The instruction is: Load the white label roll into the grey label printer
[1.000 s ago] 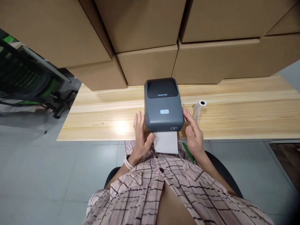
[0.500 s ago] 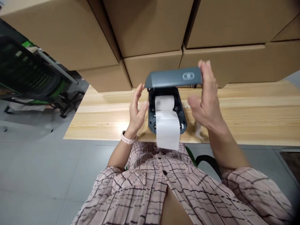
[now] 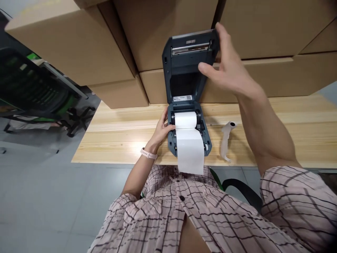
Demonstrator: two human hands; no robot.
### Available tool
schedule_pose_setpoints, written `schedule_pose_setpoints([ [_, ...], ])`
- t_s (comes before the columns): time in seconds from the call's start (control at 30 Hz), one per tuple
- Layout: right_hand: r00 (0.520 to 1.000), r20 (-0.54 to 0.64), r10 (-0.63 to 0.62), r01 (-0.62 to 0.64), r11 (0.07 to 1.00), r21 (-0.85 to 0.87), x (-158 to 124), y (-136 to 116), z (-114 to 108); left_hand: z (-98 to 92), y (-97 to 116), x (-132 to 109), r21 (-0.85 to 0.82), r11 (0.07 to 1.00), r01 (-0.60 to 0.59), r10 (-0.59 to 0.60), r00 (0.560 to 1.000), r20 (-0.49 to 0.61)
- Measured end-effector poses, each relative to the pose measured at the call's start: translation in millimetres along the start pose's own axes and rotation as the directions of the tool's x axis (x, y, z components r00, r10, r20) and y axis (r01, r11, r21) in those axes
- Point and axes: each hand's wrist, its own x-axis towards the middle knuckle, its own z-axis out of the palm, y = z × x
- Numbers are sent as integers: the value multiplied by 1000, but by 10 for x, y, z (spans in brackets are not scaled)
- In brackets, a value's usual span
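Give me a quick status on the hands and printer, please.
Left hand on printer, beside paper roll. Right hand on raised lid. Spent core lies to right.

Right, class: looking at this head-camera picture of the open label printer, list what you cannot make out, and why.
Sticker inside the lid, head view: print too small to read.
Left hand: fingers partly hidden by the printer wall, so grip unclear.
Right hand: lid edge hides whether it grips.
Cardboard boxes: cut off by the top edge.
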Motion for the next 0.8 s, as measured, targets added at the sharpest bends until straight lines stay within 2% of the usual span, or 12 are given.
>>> schedule_pose_setpoints([
  [0.07, 984, -140, -109, 93, 989, -119, -173, -141, -4, -7, 28, -16, 103, 995, -6, 11, 999, -52],
  [0.1, 981, -130, -141, 129, 987, -96, -278, -203, 26, -9, 49, -30, 179, 984, -3, 19, 996, -91],
  [0.13, 988, -51, -149, 148, 989, -22, -380, -245, 75, -8, 74, -46, 257, 966, 5, 29, 991, -129],
  [0.2, 963, 243, -113, 89, 990, 108, -528, -248, 208, -2, 132, -74, 366, 930, 38, 25, 986, -167],
  [0.27, 860, 509, -17, -6, 999, 42, -566, -160, 352, 5, 189, -88, 381, 920, 90, -33, 988, -154],
  [0.3, 811, 584, 47, -26, 999, -45, -549, -100, 422, 8, 215, -88, 366, 923, 119, -70, 987, -143],
  [0.4, 677, 705, 211, 17, 953, -301, -431, 47, 619, 7, 282, -68, 330, 929, 168, -140, 984, -108],
  [0.47, 622, 738, 262, 73, 919, -388, -361, 85, 730, 4, 321, -52, 345, 924, 165, -147, 986, -78],
  [0.57, 610, 743, 273, 70, 916, -395, -312, 61, 769, -2, 364, -44, 375, 915, 150, -142, 989, -50],
  [0.67, 629, 769, 116, 6, 988, -154, -304, -41, 528, -3, 382, -55, 353, 923, 153, -149, 988, -37],
  [0.73, 681, 732, -24, -20, 999, 51, -318, -137, 213, -1, 390, -69, 340, 927, 156, -153, 988, -34],
  [0.8, 768, 637, -68, -31, 989, 143, -354, -207, -149, 4, 402, -83, 341, 927, 154, -151, 988, -35],
])
